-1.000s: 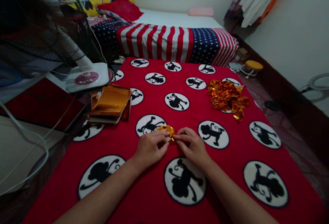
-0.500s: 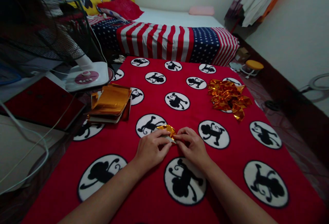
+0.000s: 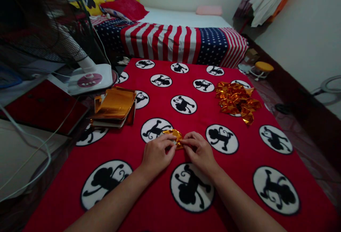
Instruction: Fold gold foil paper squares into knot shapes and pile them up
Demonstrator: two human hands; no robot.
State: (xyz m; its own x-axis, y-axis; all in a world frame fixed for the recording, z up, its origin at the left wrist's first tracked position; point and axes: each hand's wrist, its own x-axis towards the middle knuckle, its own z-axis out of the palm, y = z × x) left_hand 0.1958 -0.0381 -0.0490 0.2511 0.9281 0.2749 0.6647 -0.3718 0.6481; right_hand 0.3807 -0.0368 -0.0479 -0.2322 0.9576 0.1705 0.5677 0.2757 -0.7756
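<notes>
At the near edge, two bare forearms reach in over a red cloth w/ round black-and-white monkey prints (image 3: 165, 193); forearms angled inward, hands close together nr ctr. L hand (image 3: 157, 154): grip closed, thumb + fingers pinching the L side of a small, shiny gold foil piece w/ pale patches (image 3: 173, 132). R hand (image 3: 200, 152): grip also closed, fingertips pinching same piece at its R side. Foil piece sits btwn the hands, low over the cloth, partly hidden by L fingers; exact fold shape can't be read.

Farther up, L side of cloth: uneven stack of flat gold foil sheets w/ pale edges (image 3: 115, 102), corners not aligned. Opp. side, R: loose heap of folded, pointed gold foil shapes (image 3: 234, 99), one at its near end. Both well apart from hands.

Off cloth, far L: dark red flat panel (image 3: 42, 106) w/ pale cord across it; beyond, fan w/ white base, pink control disc + dark wire guard (image 3: 103, 77); guard area blurry.

Past the cloth's far edge: bed w/ red/white stripe and blue star cover (image 3: 170, 44), white top showing. On it, L: red pillow (image 3: 128, 6); toward R, at back: pink oblong pillow (image 3: 209, 10). Far R, on floor: round yellow-topped stool (image 3: 263, 66), brown cardboard box (image 3: 250, 56) just behind. Hanging at upper R: white and orange cloth items (image 3: 269, 1).
</notes>
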